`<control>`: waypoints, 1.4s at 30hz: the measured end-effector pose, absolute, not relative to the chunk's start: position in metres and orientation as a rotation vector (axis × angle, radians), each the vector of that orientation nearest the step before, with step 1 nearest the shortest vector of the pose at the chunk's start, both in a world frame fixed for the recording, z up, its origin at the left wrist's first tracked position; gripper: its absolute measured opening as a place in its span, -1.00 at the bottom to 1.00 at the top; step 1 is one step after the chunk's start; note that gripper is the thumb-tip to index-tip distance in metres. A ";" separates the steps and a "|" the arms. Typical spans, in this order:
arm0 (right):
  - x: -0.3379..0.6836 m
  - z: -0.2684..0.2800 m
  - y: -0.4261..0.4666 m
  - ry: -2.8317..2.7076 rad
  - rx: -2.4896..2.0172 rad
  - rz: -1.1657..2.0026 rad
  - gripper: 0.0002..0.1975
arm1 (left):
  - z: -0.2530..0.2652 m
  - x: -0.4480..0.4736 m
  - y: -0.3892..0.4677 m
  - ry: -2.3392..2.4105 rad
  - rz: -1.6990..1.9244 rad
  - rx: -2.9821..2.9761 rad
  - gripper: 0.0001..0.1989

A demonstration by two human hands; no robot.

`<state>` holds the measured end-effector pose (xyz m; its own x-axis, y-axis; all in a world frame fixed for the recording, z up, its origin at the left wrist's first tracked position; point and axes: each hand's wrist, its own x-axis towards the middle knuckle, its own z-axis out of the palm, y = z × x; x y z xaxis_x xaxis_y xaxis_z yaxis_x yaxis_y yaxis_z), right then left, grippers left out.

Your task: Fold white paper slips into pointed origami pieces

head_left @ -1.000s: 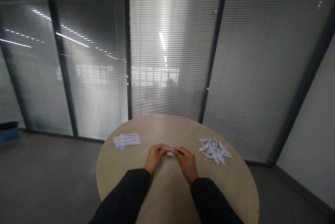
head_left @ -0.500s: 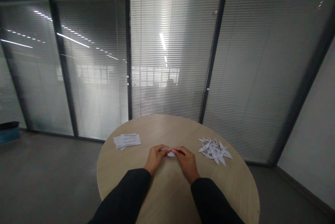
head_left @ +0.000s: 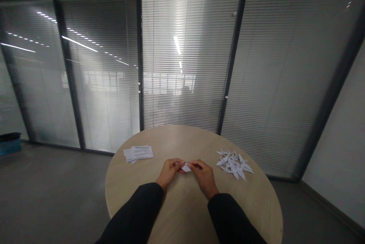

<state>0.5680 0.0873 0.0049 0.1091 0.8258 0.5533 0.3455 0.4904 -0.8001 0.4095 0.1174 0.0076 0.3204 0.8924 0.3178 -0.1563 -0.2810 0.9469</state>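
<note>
Between my two hands is a small folded piece of white paper (head_left: 186, 168), held just above or on the middle of the round table. My left hand (head_left: 171, 171) pinches its left side with thumb and fingers. On its right side, my right hand (head_left: 203, 175) grips it the same way. The fingertips cover much of the paper, so its exact folded shape cannot be made out. Right of my right hand lies a pile of folded white paper cranes (head_left: 234, 164). A few printed paper sheets (head_left: 139, 153) overlap on the table to the left.
The round light-wood table (head_left: 182, 137) stands before a glass partition with blinds (head_left: 185, 57) in dark frames. A blue bin with a dark rim (head_left: 10, 144) sits on the grey floor at far left. A white wall (head_left: 339, 152) closes off the right.
My fingertips have drawn slightly apart, and a little more of the folded paper shows between them. The sheets and the pile of cranes lie as before.
</note>
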 end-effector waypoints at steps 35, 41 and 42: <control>0.571 0.000 0.088 -1.609 -1.117 0.354 -0.77 | 0.005 0.409 0.122 0.816 1.170 1.435 -0.50; 0.572 -0.001 0.088 -1.654 -1.028 0.291 -0.73 | 0.002 0.404 0.126 0.845 1.149 1.236 -0.52; 0.572 -0.001 0.089 -1.675 -1.010 0.273 -0.74 | 0.001 0.404 0.126 0.849 1.141 1.205 -0.53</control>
<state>0.5719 0.0885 -0.0011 -0.0289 0.7316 0.6811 0.4770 0.6089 -0.6338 0.4037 0.1261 0.0010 0.2492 0.9656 0.0738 -0.2064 -0.0215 0.9782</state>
